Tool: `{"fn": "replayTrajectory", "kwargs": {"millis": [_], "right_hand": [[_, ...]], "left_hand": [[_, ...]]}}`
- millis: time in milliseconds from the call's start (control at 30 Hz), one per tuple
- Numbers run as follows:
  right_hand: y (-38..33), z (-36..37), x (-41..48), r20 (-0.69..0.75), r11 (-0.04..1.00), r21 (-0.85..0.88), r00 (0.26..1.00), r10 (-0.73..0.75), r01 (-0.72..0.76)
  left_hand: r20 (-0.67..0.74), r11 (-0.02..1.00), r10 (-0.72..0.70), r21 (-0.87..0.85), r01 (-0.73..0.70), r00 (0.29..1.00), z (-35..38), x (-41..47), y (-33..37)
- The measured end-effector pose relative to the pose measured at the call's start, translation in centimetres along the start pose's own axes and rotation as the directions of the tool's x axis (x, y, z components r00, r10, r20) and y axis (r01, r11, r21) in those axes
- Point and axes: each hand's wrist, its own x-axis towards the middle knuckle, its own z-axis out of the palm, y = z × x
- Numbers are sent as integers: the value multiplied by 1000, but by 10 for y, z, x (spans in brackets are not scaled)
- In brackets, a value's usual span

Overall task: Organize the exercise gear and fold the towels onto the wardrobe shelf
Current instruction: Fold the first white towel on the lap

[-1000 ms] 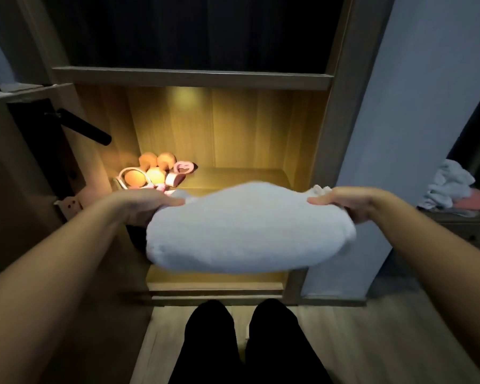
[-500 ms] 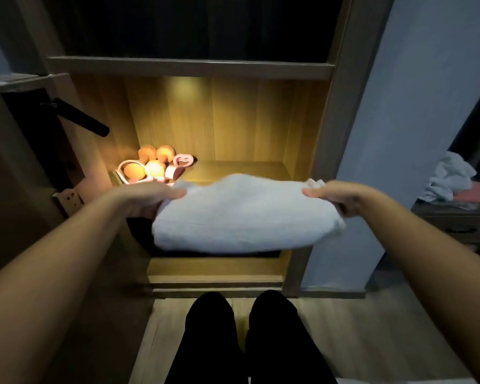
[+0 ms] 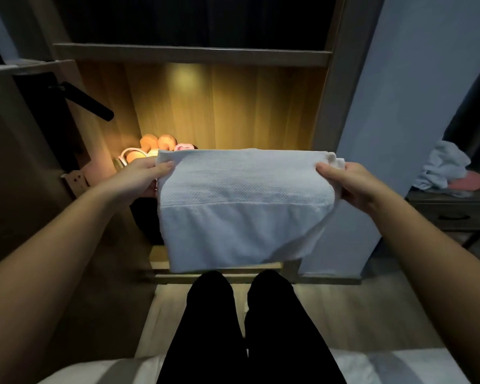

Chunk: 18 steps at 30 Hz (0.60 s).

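Left hand (image 3: pixel 139 177), right hand (image 3: pixel 354 185), towel (image 3: pixel 241 206) between them

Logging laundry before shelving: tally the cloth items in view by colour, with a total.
White towel, held by left hand and right hand: 1
Pale crumpled cloth on side table: 1
Pink cloth beside it: 1
Total: 3

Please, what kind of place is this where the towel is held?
Most likely a bedroom at home: an open wooden wardrobe with a lit compartment behind the held towel, apparent bedding under the person's legs, and a drawer unit bearing crumpled cloths.
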Motion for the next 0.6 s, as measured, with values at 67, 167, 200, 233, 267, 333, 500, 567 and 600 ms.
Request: {"fn": "replayTrajectory", "kwargs": {"millis": [67,167,200,233,267,333,500,567,600], "right_hand": [[4,-1,-16,16,1000,19,1000,23,-24],[2,-8,-35,53,998,57,998,25,-28],[-2,-11,-41,69,997,76,997,24,-29],[-6,-13,-45,86,995,90,996,27,-34],[-11,-15,-49,103,994,96,994,38,-48],[-16,-17,-52,137,990,88,986,95,-108],[32,1,-43,111,948,47,945,309,-315],[72,18,-34,64,911,40,911,407,-410],[94,29,-31,37,895,43,896,442,-444]], "left_hand": [[14,999,-14,-29,14,1000,3,-14,-2],[10,993,-50,-109,51,999,0,-33,3],[18,985,-58,-161,60,998,-2,-37,6],[40,974,-63,-213,70,997,-6,-40,7],[73,963,-65,-258,82,995,-9,-41,8],[135,946,-78,-303,116,988,-12,-41,7],[220,912,-332,-171,372,917,0,-29,-45],[174,866,-455,-139,480,873,20,-22,-82],[143,843,-504,-134,521,852,33,-20,-104]]}}
